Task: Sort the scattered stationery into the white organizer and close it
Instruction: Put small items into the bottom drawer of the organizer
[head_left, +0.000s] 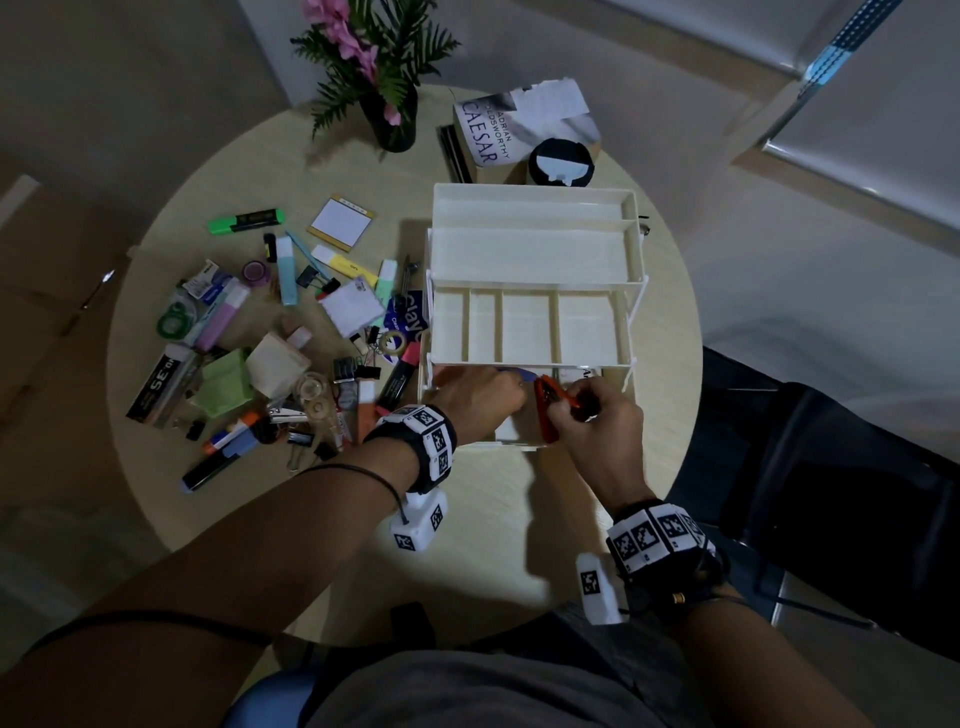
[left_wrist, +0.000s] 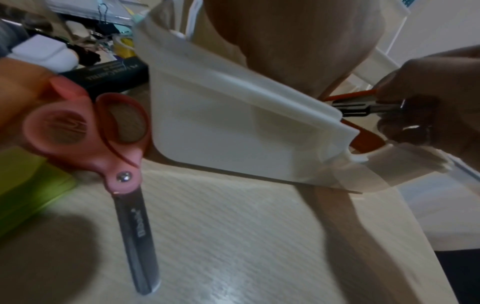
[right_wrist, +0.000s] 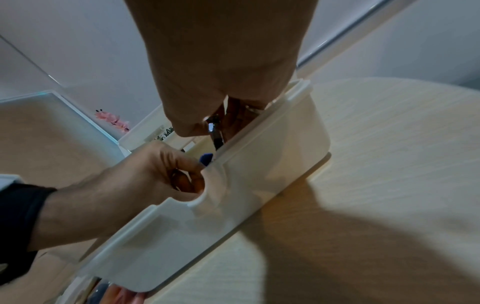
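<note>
Both hands meet over the bottom tray of the white plastic tiered organizer (head_left: 535, 244) on the round table (head_left: 493, 519): the right hand (head_left: 597, 415) grips an orange-handled tool (head_left: 550, 402), while the left hand (head_left: 480, 397) has fingers curled inside the tray, its hold unclear.

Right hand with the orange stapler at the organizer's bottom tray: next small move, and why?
Probably lower the orange stapler into the bottom tray and let go. The right hand grips it just above that open tray, and the left hand, holding a blue item, sits beside it, not underneath.
</note>
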